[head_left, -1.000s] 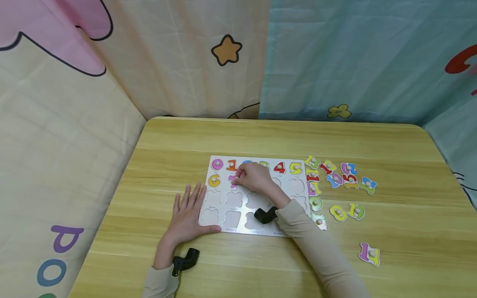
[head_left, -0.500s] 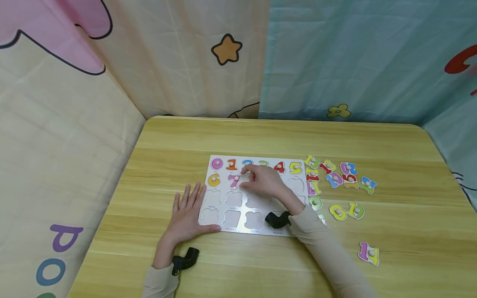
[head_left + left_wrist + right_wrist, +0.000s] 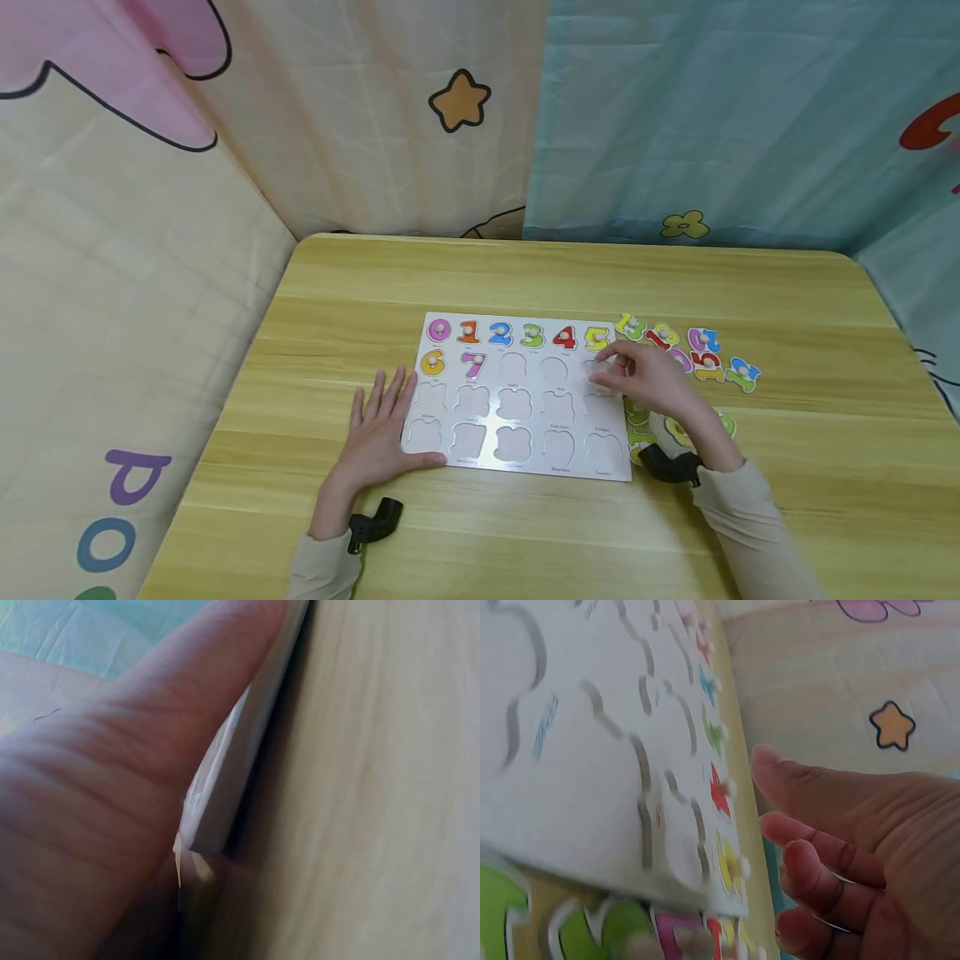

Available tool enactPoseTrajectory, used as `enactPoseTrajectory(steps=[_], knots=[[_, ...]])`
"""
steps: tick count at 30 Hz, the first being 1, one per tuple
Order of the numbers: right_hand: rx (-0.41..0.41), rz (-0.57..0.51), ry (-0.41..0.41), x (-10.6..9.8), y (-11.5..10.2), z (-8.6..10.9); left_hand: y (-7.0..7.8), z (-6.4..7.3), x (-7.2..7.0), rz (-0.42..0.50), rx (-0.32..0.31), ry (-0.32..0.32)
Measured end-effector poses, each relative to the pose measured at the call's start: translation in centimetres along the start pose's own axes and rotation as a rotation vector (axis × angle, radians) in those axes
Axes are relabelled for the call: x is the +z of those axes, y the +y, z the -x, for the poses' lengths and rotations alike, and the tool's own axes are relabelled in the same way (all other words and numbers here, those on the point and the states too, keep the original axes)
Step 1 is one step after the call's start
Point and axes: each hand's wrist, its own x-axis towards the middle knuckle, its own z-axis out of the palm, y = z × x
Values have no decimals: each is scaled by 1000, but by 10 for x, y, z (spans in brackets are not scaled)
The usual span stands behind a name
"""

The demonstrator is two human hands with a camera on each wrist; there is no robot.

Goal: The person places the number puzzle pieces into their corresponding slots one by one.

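Note:
A white number puzzle board (image 3: 491, 427) lies on the table. Pegged pieces 0 to 5 fill its top row; an orange 6 (image 3: 432, 363) and a purple 7 (image 3: 473, 365) sit in the second row. The other recesses hold no pieces. My left hand (image 3: 378, 437) rests spread over the board's lower left corner; in the left wrist view its thumb (image 3: 202, 660) lies along the edge. Above the board's right edge hovers my right hand (image 3: 652, 379), fingers loosely bent and holding nothing. In the right wrist view, thumb and fingertips are apart.
Loose pegged number pieces lie right of the board, including a red-and-orange 15 (image 3: 707, 364), a blue-and-green piece (image 3: 742, 374) and a green-and-yellow piece (image 3: 630, 326). My right hand and forearm cover some. Printed curtains (image 3: 720, 125) stand behind the wooden table (image 3: 525, 525).
My right hand has let go of the purple 7, which stays in the second row, and has moved right to the board's right edge. My left hand stays put.

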Motion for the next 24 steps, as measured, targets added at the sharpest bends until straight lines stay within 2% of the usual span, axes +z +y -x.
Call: enactPoseTrajectory(steps=[5,10,18,24], knots=[[65,26,9,-27,25,29,0,0,0,4,-2,0],[66,34,-19,-43,42,49,-2,0,1,-2,-7,-2],[90,-19,-123,-48,60,69,-2,-1,2,-6,-6,-4],[89,-59,-173,-46,66,76,-2,-1,2,2,-8,-3]])
